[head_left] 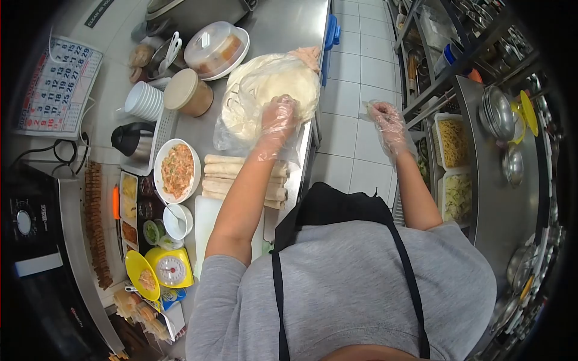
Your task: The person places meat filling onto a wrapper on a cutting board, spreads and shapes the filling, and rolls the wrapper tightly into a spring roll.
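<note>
My left hand [280,119], in a clear plastic glove, lies on a stack of thin round pale dough wrappers [253,81] with plastic around it. Its fingers are curled closed at the top wrapper; their tips are hidden. Out to the right, above the floor, my right hand [388,125] is gloved too. Its fingers curl loosely with a gap between them, and I see nothing in it. Below the stack lie several rolled wrappers [226,174], partly behind my left forearm. Beside them stands a white bowl of orange-flecked minced filling [179,171].
A white cutting board [211,219] is partly under my left arm. A lidded tub [189,93], a covered cake dish [217,51] and a yellow scale [170,269] stand along the counter. On the right, a steel shelf unit holds noodles [451,143] and chopped cabbage [457,198].
</note>
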Available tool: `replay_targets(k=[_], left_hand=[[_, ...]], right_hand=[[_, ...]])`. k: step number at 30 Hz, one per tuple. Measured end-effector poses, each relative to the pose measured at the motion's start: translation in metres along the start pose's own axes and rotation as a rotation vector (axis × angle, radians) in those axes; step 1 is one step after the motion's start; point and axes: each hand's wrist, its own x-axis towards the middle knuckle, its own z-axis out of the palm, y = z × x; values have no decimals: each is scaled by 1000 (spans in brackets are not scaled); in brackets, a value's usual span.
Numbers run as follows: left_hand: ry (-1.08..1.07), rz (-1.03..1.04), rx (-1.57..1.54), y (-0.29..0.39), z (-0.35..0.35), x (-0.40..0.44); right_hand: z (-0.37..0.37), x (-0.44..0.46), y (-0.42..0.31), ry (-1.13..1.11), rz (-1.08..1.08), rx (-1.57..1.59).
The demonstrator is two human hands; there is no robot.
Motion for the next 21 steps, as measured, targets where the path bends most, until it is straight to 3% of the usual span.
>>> replay_targets(k=[4, 9, 14, 16, 18, 21], left_hand=[[-3, -137, -239, -18, -4, -3], [64, -356, -534, -25, -12, -15], [136, -311, -564, -29, -7, -21], [168, -282, -599, -26, -9, -20], [76, -437, -635, -18, -15, -16], [4, -474, -553, 3, -28, -4]], right_hand=[[29, 5, -13, -83, 25, 105], [89, 8, -69, -427, 31, 401], [123, 17, -85, -396, 225, 379], [129, 25, -70, -581, 326, 502], [133, 21, -72, -579, 368, 484], [144, 15, -65, -605, 382, 584]])
